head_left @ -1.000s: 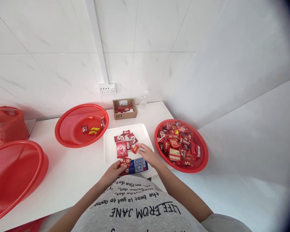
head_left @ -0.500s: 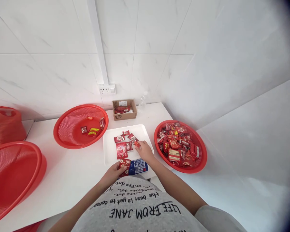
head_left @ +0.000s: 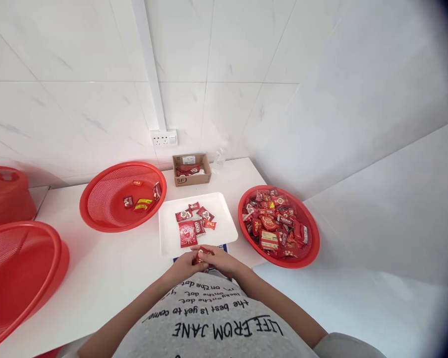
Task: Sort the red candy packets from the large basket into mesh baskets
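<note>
Close to my body, just in front of the white tray (head_left: pixel 226 214), my left hand (head_left: pixel 182 266) and my right hand (head_left: pixel 224 261) meet around a red patterned packet (head_left: pixel 205 252). Fingers of both hands are closed on it and cover much of its surface. Several red wrapped snacks lie on the tray, among them a larger pink-red packet (head_left: pixel 187 234) and a small orange-red candy (head_left: pixel 210 224). Beneath my hands, a blue number keypad (head_left: pixel 223 246) is mostly hidden.
A red basket (head_left: pixel 316 248) heaped with wrapped snacks stands right of the tray. To the left, another red basket (head_left: pixel 93 204) holds several pieces, and a third (head_left: pixel 56 238) is nearer. Behind are a cardboard box (head_left: pixel 192 180), a clear plastic item (head_left: pixel 219 158) and a red bag (head_left: pixel 7 199).
My right hand has let go of the small orange-red candy on the tray and come back to the patterned packet. The packet is now held in both hands, closer to my body.
</note>
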Tool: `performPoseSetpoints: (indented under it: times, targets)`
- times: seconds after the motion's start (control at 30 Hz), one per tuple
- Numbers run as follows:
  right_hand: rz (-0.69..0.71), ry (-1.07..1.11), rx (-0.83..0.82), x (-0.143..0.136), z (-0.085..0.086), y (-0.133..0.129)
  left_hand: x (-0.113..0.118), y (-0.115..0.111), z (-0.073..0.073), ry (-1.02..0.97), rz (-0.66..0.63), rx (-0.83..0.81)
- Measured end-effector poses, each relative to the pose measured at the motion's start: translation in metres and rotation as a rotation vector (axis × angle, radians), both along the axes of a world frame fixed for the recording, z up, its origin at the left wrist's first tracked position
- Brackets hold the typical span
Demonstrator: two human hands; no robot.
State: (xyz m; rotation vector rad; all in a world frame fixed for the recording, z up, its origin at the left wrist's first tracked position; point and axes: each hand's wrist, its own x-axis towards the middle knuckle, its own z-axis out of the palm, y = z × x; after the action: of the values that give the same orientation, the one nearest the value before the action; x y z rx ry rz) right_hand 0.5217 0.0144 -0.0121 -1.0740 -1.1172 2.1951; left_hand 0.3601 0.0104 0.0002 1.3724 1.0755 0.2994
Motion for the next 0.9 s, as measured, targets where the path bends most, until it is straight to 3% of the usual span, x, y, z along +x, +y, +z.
performPoseSetpoints:
  times: [0.1, 0.3, 0.43, 0.53, 0.7, 0.8, 0.9]
  targets:
    - [-0.062, 0.014, -0.051, 0.005, 0.004, -0.005, 0.009, 0.005, 0.005, -0.001, -0.046, 0.033]
    - [-0.265, -0.009, -0.034, 0.019, 0.012, -0.009, 0.025, 0.009, 0.009, -0.35, 0.194, -0.162]
    - [-0.34, 0.058, -0.062, 0.02, 0.01, -0.018, 0.035, 0.01, 0.005, -0.383, 0.195, -0.148]
    - [-0.442, -0.018, 0.009, 0.024, 0.004, -0.018, 0.036, 0.015, 0.0, -0.205, 0.13, 0.037]
    - [-0.852, -0.454, 0.238, 0.065, -0.006, -0.004, 0.019, 0.039, -0.016, 0.366, 0.068, 0.698]
    - [-0.953, -0.86, 0.335, 0.101, -0.014, 0.002, 0.007, 0.048, -0.031, 0.592, -0.04, 0.807]
    - [-0.973, -1.029, 0.352, 0.129, -0.026, 0.001, 0.003, 0.043, -0.044, 0.656, -0.151, 0.8]
